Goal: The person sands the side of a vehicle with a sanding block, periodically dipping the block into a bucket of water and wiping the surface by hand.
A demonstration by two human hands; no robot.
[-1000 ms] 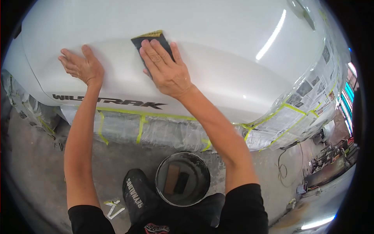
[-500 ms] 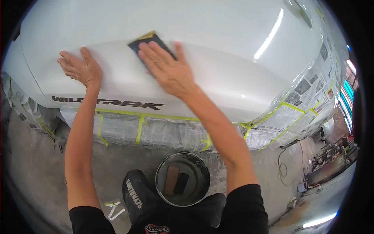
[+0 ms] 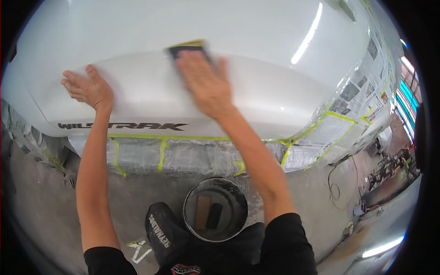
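Note:
My right hand (image 3: 205,85) lies over a dark sheet of sandpaper (image 3: 187,47) with a yellowish edge, holding it against the white car panel (image 3: 256,87). Motion blurs this hand; its fingers are stretched over the sheet and the thumb stands out to the right. Farther left, my left hand (image 3: 88,88) rests on the same panel with nothing in it, fingers extended and thumb apart. Below the hands runs the dark WILDTRAK lettering (image 3: 151,126), partly covered by my left forearm.
Newspaper and plastic masking (image 3: 188,156) with yellow-green tape (image 3: 161,155) line the panel's lower edge. A round bucket (image 3: 243,201) of liquid with a brown block (image 3: 203,212) and a black block (image 3: 213,216) stands by my legs. Tape scraps (image 3: 140,251) and a cable (image 3: 331,183) lie on the floor.
My right hand and the sandpaper have slid right across the panel, and the sheet has turned a little. My left hand stays on about the same patch; the whole view has shifted slightly.

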